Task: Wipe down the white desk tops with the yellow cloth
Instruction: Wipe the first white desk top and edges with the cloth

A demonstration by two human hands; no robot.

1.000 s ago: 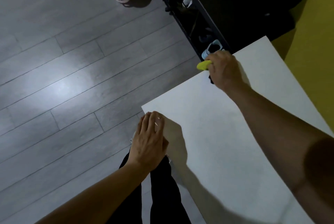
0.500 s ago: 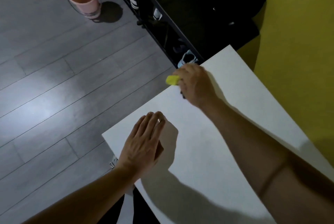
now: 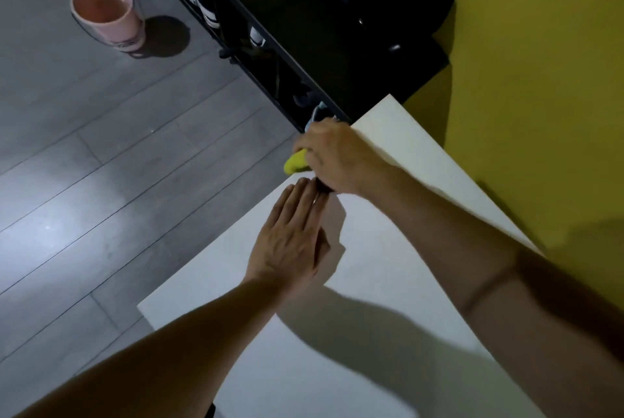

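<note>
gripping yellow cloth (image 3: 296, 162) in right hand (image 3: 339, 157) at white desk (image 3: 388, 282) edge, left hand (image 3: 292, 243) flat, pink bucket (image 3: 106, 14) beyond

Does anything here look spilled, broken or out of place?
Nothing looks spilled or damaged. The white desk top is bare; the right hand grips the yellow cloth at its edge and the left hand lies flat on it. The one oddity is a pink bucket standing alone on the floor.

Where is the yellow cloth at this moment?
In the head view the yellow cloth is bunched in the right hand at the desk's far left edge, just beyond the left hand's fingertips and near the black shelf.
</note>
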